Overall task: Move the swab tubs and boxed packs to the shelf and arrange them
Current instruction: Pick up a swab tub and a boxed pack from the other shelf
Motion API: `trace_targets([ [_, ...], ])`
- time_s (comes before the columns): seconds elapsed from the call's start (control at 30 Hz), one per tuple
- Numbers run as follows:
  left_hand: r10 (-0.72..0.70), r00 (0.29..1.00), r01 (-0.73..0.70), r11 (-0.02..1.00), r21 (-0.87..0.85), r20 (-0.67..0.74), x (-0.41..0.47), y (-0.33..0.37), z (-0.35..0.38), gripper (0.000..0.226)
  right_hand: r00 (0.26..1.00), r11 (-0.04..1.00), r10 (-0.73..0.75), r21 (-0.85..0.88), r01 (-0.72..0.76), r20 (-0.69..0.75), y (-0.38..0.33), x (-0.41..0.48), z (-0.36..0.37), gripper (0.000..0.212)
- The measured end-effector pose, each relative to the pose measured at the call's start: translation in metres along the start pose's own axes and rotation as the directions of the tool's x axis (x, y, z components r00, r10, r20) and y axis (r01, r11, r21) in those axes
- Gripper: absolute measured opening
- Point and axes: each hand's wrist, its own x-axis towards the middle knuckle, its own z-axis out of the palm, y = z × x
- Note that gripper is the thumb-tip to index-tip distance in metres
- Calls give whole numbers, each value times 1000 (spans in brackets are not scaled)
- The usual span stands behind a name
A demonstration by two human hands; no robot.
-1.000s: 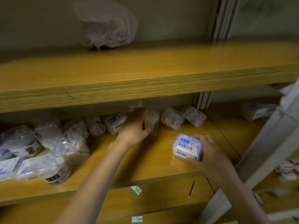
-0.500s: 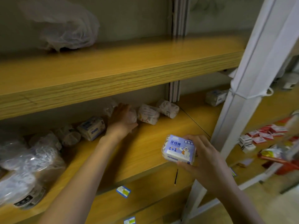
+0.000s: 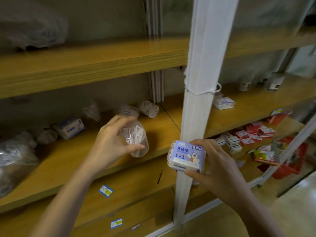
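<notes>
Now: left hand (image 3: 109, 147) fingers curl round a clear swab tub (image 3: 135, 139), lifted above the wooden shelf (image 3: 68, 156). Right hand (image 3: 220, 168) pinches a purple boxed pack (image 3: 185, 156) between thumb and fingertips; label reads "1+1".

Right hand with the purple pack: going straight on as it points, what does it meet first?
Probably the white upright post: the right hand points up and left, and the boxed pack it grips overlaps the post in the picture. The gap between them is unclear.
</notes>
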Motion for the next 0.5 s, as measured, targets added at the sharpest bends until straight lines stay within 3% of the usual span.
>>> trace_targets([
  [0.5,64,996,-50,981,-187,70,8,169,129,69,999,999,40,15,-39,-33,145,-61,-136,64],
])
